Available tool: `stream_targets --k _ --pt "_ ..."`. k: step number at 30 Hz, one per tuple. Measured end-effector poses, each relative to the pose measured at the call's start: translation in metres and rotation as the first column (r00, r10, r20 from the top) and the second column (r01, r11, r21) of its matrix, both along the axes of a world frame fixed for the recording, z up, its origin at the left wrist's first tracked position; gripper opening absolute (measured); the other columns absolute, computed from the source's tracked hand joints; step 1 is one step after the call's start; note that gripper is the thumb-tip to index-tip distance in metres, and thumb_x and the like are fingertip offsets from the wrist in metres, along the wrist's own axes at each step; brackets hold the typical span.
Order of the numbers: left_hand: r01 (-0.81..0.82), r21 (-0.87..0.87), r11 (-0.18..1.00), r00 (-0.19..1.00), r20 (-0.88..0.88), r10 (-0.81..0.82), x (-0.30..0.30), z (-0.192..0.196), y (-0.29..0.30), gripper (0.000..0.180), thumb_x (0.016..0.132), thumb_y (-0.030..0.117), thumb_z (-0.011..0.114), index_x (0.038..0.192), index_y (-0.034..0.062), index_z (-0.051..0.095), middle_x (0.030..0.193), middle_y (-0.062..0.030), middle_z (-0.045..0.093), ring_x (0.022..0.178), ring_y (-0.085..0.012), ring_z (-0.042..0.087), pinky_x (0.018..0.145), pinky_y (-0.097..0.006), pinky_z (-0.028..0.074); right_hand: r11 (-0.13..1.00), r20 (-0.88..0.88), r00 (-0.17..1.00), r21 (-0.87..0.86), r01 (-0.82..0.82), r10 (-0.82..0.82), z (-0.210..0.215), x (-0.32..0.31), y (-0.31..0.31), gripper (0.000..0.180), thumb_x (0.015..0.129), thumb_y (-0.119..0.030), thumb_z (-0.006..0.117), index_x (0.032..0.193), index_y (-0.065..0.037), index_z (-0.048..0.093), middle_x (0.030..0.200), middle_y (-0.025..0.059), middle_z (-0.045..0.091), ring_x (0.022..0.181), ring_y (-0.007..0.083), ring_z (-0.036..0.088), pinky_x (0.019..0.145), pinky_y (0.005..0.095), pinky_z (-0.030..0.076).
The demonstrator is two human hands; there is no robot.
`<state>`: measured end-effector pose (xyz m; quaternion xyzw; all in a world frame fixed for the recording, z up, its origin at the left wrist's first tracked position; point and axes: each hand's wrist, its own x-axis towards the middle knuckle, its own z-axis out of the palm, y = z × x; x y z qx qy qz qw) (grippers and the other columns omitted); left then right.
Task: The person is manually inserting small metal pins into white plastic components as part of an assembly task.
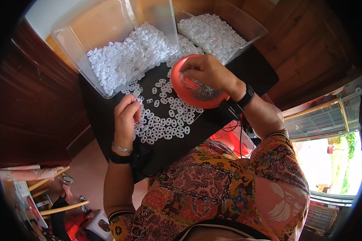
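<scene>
Left hand (126,116), left of centre, pinches one white plastic ring (138,101) in closed fingertips; right hand (207,72), fingertips bunched, dips into red bowl (181,90) of metal bits; clear bins (108,28) upper left.

Wooden-panelled wall (32,120) left of bench. Yellow wooden chair frame (60,209) on pinkish floor (88,172), lower left. Gold-framed window grille (317,120) at right; green foliage (348,160) beyond.

Two bare forearms reach forward from the lower edge. The left hand (126,116) is raised with fingertips pinched together, a bracelet and dark band at its wrist. The right hand (207,72) curls downward, fingers bunched, watch on wrist
</scene>
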<state>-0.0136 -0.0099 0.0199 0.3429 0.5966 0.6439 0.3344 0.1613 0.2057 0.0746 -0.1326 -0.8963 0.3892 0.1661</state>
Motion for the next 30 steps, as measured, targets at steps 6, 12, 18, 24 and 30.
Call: stream_targets --k 6,12,18,24,30 --pt "0.014 0.074 0.997 0.998 0.065 -0.019 0.009 0.0 0.001 0.014 0.09 0.011 0.05 0.077 0.005 0.052 0.058 0.0033 0.043 0.049 -0.0043 0.036 0.047 -0.02 0.028 0.884 -0.092 0.991 -0.449 -0.129 0.098 0.002 -0.034 -0.043 0.015 0.089 -0.013 0.063 0.091 0.002 0.064 0.076 0.0026 0.063 0.07 0.0077 0.058 0.065 0.0214 0.048" --pt "-0.045 0.134 0.99 0.997 0.073 0.036 0.014 0.002 -0.001 0.013 0.09 0.011 0.05 0.079 0.0039 0.051 0.061 0.002 0.045 0.052 -0.0046 0.038 0.048 -0.02 0.03 0.83 -0.109 0.988 -0.538 -0.148 0.106 -0.022 -0.064 -0.058 0.021 0.091 -0.022 0.063 0.089 -0.001 0.064 0.074 -0.0004 0.061 0.068 0.006 0.056 0.062 0.0201 0.047" --pt "-0.026 0.152 0.988 1.0 0.0 0.026 0.014 0.002 -0.003 0.013 0.09 0.011 0.05 0.08 0.0034 0.051 0.062 0.0022 0.044 0.053 -0.0043 0.038 0.049 -0.02 0.03 0.823 -0.091 0.986 -0.543 -0.167 0.139 -0.027 -0.069 -0.067 0.023 0.093 -0.023 0.06 0.087 -0.001 0.064 0.069 -0.0018 0.059 0.063 0.0054 0.054 0.058 0.0207 0.045" --pt "-0.024 0.14 0.99 1.0 -0.014 0.026 0.013 0.0 -0.002 0.013 0.09 0.012 0.05 0.08 0.0034 0.051 0.062 0.0025 0.044 0.054 -0.0041 0.038 0.049 -0.02 0.03 0.816 -0.125 0.98 -0.544 -0.196 0.152 -0.031 -0.069 -0.071 0.024 0.094 -0.023 0.059 0.086 -0.001 0.063 0.069 -0.0011 0.059 0.062 0.0056 0.053 0.057 0.0211 0.045" --pt "-0.033 0.122 0.992 0.998 -0.048 0.039 0.012 -0.003 -0.002 0.014 0.09 0.012 0.05 0.079 0.0036 0.05 0.061 0.0024 0.043 0.053 -0.0041 0.038 0.049 -0.02 0.03 0.818 -0.125 0.983 -0.546 -0.181 0.134 -0.032 -0.068 -0.071 0.024 0.094 -0.023 0.058 0.087 -0.001 0.063 0.069 -0.0009 0.058 0.063 0.0057 0.053 0.057 0.0212 0.045"
